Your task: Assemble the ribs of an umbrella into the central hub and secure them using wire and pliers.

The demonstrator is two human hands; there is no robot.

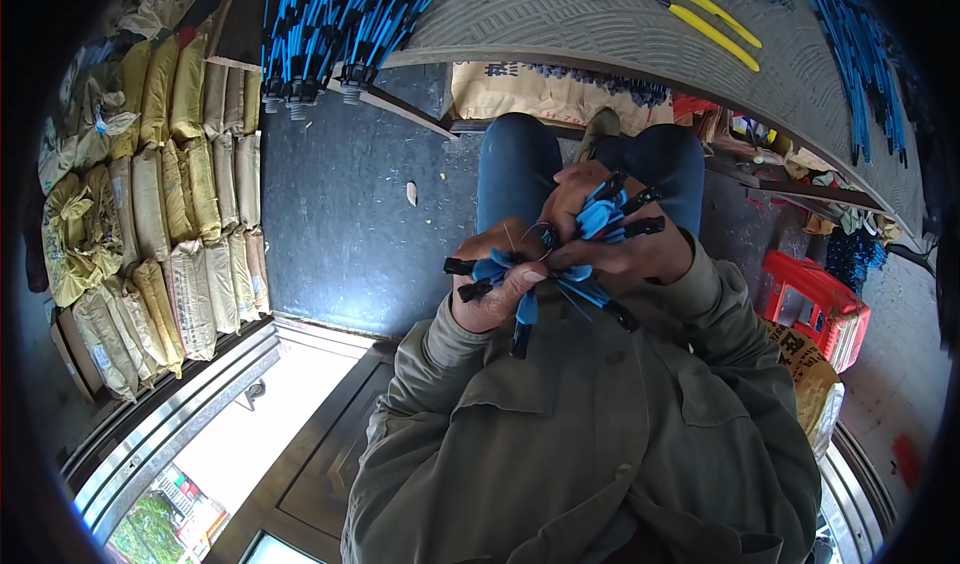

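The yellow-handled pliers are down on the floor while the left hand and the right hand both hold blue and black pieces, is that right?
Not quite: the head view shows the yellow-handled pliers on the grey table. The left hand and the right hand do both hold blue and black pieces.

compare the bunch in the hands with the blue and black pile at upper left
The held bunch splays in several directions; the upper-left pile runs mostly one way. The held bunch looks small; the upper-left pile has many more pieces. The left hand and right hand grip the held bunch; neither touches the upper-left pile. Both are blue and black.
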